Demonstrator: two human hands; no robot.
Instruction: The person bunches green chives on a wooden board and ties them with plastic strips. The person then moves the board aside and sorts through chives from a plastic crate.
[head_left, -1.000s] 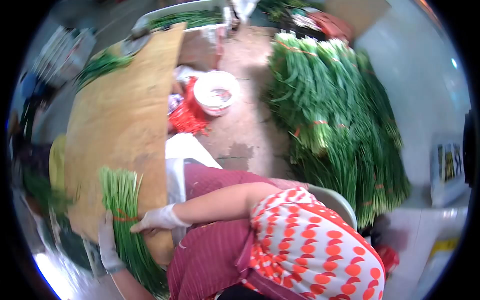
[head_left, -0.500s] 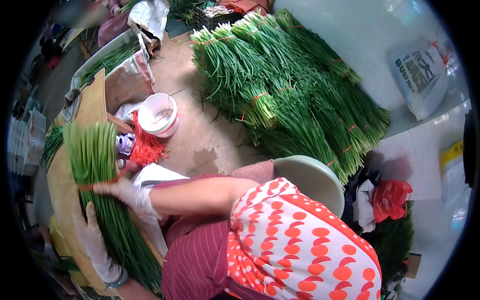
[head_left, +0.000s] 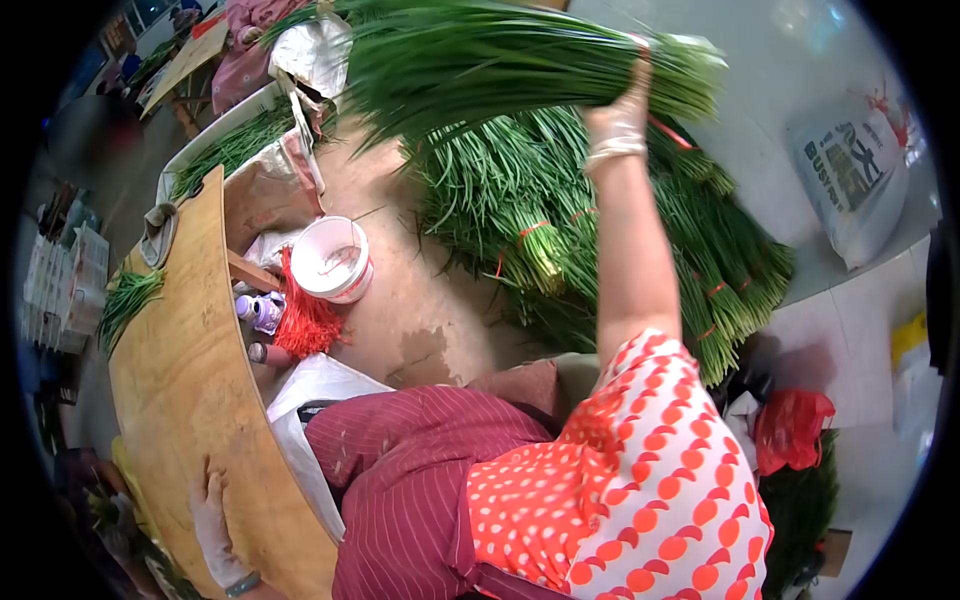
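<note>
My right hand (head_left: 620, 112), in a thin whitish glove, is raised at the top of the head view, its fingers wrapped round a large bundle of chives (head_left: 500, 65). The leafy ends point left and look smeared by motion; the pale stalk ends point right. Under it lies a big pile of tied chive bundles (head_left: 560, 180) on the floor. My left hand (head_left: 210, 505), also gloved, rests on the wooden board (head_left: 190, 370) at lower left with fingers stretched out, holding nothing. A small bunch of chives (head_left: 130, 297) lies at the board's far left edge.
A white bucket (head_left: 345, 280) stands on the floor beside red ties (head_left: 303, 320) hanging near the board. Purple bottles (head_left: 262, 310) sit close by. Farther back is a bin of loose chives (head_left: 235, 150). A white plastic bag (head_left: 845, 190) and a red bag (head_left: 790, 430) are at right.
The bundle of chives has been lifted off the board and carried up and right in my right hand, over the pile. My left hand has come off the bundle and stays on the board.
</note>
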